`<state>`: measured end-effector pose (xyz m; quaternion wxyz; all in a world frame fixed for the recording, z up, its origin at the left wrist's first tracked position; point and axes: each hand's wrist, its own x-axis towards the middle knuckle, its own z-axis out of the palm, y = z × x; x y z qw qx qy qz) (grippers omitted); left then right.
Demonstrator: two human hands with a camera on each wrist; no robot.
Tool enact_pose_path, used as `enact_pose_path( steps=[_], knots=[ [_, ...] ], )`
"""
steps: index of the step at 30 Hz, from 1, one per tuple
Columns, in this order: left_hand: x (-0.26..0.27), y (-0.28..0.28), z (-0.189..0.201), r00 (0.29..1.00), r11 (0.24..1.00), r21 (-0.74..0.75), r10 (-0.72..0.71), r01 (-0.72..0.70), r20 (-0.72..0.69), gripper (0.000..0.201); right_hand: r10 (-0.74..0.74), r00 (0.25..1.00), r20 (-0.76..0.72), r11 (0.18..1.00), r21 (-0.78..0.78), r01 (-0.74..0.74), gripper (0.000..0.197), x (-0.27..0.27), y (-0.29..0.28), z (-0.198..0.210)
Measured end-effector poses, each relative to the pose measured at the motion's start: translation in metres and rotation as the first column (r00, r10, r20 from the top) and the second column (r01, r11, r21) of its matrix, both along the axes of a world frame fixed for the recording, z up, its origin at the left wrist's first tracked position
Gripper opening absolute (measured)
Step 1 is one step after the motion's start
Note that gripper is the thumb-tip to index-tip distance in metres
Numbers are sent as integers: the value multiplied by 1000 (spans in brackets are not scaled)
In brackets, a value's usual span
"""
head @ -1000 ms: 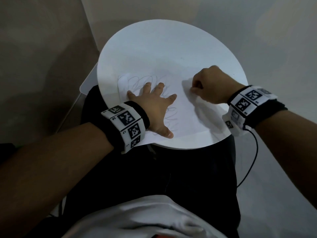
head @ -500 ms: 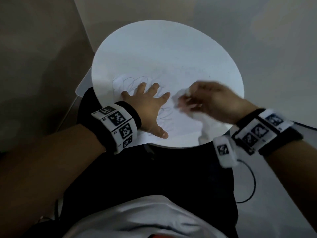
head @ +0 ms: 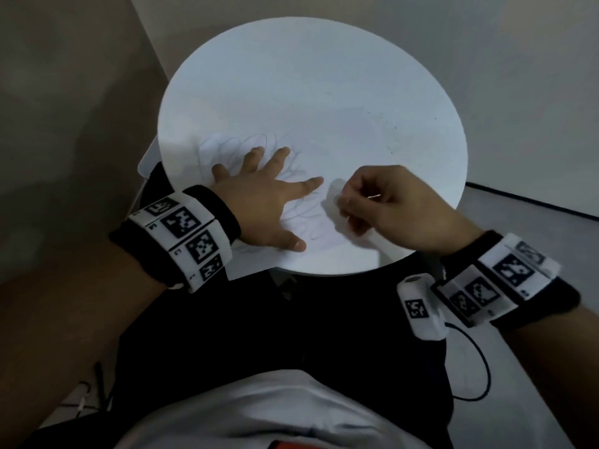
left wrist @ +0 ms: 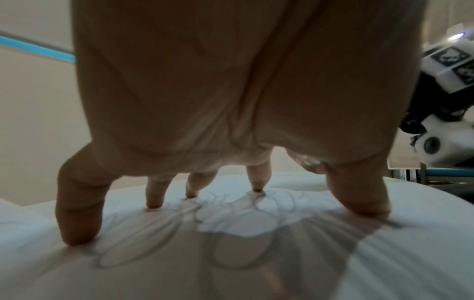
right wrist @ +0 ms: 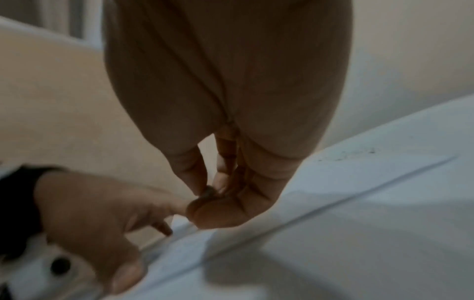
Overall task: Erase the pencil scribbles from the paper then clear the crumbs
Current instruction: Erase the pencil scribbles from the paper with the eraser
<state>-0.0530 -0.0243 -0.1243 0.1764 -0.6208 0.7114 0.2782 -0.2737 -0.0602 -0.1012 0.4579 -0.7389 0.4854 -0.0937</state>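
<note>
A white paper (head: 327, 244) with grey pencil scribbles (head: 241, 145) lies on the near part of a round white table (head: 308, 76). My left hand (head: 265, 196) lies spread flat on the paper, fingertips (left wrist: 77, 233) pressing on the scribbles (left wrist: 231, 253). My right hand (head: 343, 204) hovers just right of the left index finger. Its thumb and fingers (right wrist: 207, 192) pinch a small object that looks like an eraser, mostly hidden by the fingers. Dark eraser crumbs (head: 384, 124) speckle the table to the far right of the paper.
The table's near rim (head: 324, 273) sits over my dark-clothed lap. Pale walls stand behind and to the left. A black cable (head: 479, 367) hangs from the right wrist band. More crumbs (right wrist: 354, 154) show beyond the paper's edge in the right wrist view.
My right hand came off the paper's right side and swung down and left, ending next to the left index finger with its fingers pinched. The left hand stayed pressed on the paper.
</note>
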Motion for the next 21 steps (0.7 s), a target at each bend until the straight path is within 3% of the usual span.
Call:
enact_pose_path(
  steps=[2,5,10,15,18,21],
  knots=[
    [-3,1,-2,999,999,-17,41,-41,6,100,114,982,-153,981,-139,-136,17,3,1,-6],
    [-5,3,-3,1000,997,-80,13,-14,-6,96,193,948,-252,936,-242,-255,17,4,1,-10],
    [-2,-5,0,984,984,-90,-161,154,-81,91,311,908,-280,869,-302,-391,15,6,0,-12],
    [0,-9,-3,983,984,-66,-171,167,-67,97,335,886,-321,835,-335,-437,23,7,-3,-14],
    [-1,-7,-4,983,984,-73,-169,164,-74,96,454,840,-297,792,-299,-533,25,13,9,-17],
    [-3,-7,-5,984,985,-81,-156,149,-81,97,408,870,-277,825,-297,-481,25,13,3,-21]
  ],
)
